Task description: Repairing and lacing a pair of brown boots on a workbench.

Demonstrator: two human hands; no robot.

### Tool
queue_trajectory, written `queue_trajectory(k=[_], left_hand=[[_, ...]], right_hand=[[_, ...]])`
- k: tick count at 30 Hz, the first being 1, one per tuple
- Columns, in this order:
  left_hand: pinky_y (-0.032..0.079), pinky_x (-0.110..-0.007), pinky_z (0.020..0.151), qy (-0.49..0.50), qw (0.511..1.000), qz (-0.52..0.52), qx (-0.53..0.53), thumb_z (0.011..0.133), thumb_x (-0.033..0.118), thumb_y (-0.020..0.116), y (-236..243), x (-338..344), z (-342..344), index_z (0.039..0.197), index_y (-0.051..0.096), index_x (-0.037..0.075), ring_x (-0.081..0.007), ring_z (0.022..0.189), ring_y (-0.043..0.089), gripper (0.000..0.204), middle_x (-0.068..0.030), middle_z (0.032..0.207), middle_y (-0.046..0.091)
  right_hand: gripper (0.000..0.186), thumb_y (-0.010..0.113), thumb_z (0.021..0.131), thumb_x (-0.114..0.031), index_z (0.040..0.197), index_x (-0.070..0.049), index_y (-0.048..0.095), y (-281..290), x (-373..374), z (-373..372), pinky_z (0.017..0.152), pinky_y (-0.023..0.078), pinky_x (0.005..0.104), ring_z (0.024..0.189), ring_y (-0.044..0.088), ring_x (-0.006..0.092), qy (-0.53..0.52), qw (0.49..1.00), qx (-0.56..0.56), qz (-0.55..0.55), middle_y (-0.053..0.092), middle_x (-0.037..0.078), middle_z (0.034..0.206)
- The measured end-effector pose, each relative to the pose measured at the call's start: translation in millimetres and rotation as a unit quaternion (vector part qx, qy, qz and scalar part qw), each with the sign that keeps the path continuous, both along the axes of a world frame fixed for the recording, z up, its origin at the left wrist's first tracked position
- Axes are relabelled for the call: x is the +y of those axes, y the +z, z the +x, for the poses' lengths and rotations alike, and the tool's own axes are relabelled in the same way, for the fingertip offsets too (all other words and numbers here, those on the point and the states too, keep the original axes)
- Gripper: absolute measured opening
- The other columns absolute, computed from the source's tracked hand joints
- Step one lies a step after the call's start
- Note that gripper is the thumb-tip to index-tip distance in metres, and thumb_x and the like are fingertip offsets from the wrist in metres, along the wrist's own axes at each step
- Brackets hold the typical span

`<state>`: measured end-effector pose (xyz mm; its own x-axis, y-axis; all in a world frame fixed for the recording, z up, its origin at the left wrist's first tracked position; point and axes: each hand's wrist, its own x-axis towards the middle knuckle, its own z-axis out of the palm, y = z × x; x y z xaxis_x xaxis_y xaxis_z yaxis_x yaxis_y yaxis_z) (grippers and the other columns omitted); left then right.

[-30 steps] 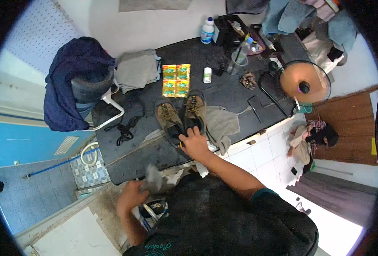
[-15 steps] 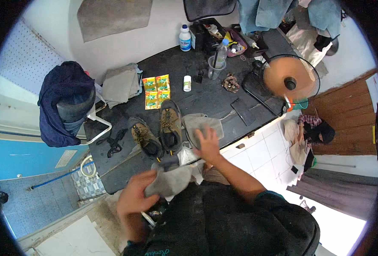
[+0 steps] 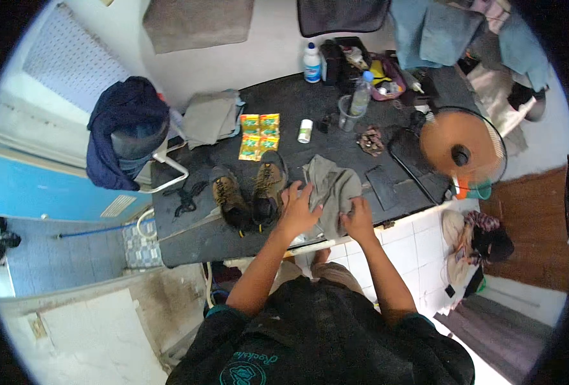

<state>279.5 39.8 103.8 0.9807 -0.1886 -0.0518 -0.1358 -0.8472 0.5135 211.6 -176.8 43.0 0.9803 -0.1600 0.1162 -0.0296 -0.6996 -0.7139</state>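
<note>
From where I stand, the grey cloth [image 3: 334, 186] lies rumpled at the near side of the black table [image 3: 233, 247], just right of a pair of brown shoes. The person's left hand [image 3: 299, 215] rests at the cloth's left edge, fingers and thumb spread apart, close beside the right shoe [image 3: 270, 183]; I can't tell whether a fingertip touches it. The right hand [image 3: 359, 224] is at the cloth's right edge with its fingers bent, and I can't tell whether they pinch the fabric. The left shoe [image 3: 228, 197] sits with its toe pointing to the far side, like its mate. Black laces [image 3: 187, 197] lie in a tangle to its left. Farther back are four yellow sachets [image 3: 259, 136] and a small white bottle [image 3: 305, 131]. Right of the cloth lies a flat dark object [image 3: 380, 187], with a round fan [image 3: 459, 136] beyond it on the right. Folded grey cloths [image 3: 209, 120] are stacked at the far left.
</note>
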Motion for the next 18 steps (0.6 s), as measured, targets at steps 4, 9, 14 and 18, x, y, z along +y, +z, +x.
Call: queue_trajectory(k=[4, 9, 14, 18], left_hand=[[0.043, -0.057, 0.1, -0.023, 0.996, -0.069, -0.053, 0.084, 0.026, 0.076, -21.5, 80.9, -30.3, 0.134, 0.057, 0.002, -0.0409, 0.125, 0.053, 0.058, -0.0219, 0.137, 0.055], [0.047, -0.052, 0.088, -0.014, 0.984, 0.18, 0.004, 0.086, 0.032, 0.074, -11.3, 91.5, -48.7, 0.121, 0.059, -0.003, -0.0356, 0.115, 0.06, 0.051, -0.0184, 0.114, 0.065], [0.052, -0.052, 0.088, -0.088, 0.983, 0.111, 0.116, 0.089, 0.03, 0.071, -10.8, 77.1, -85.1, 0.128, 0.055, -0.008, -0.0404, 0.103, 0.066, 0.057, -0.0232, 0.105, 0.068], [0.052, -0.052, 0.097, -0.073, 0.99, -0.028, 0.121, 0.091, 0.024, 0.067, -4.7, 94.9, -106.0, 0.128, 0.057, -0.01, -0.0455, 0.108, 0.065, 0.052, -0.0291, 0.112, 0.067]], right_hand=[[0.041, 0.071, 0.081, -0.007, 0.119, -0.003, 0.057, 48.9, 24.1, 1.5, 0.095, 0.046, 0.0477, 0.109, 0.058, 0.0439, 0.014, 0.994, -0.102, -0.024, 0.057, 0.024, 0.123], [0.038, 0.073, 0.086, -0.015, 0.121, -0.003, 0.062, 20.4, 108.6, 62.0, 0.094, 0.053, 0.0461, 0.111, 0.063, 0.0422, 0.219, 0.958, -0.025, 0.185, 0.062, 0.021, 0.124], [0.039, 0.073, 0.092, -0.022, 0.127, -0.006, 0.064, 18.8, 145.3, 85.7, 0.098, 0.052, 0.0472, 0.118, 0.061, 0.043, 0.262, 0.953, 0.002, 0.153, 0.062, 0.021, 0.127], [0.039, 0.074, 0.091, -0.025, 0.127, -0.011, 0.066, 38.6, 151.3, 51.6, 0.099, 0.052, 0.0488, 0.119, 0.061, 0.0429, 0.299, 0.95, 0.034, 0.088, 0.059, 0.017, 0.134]])
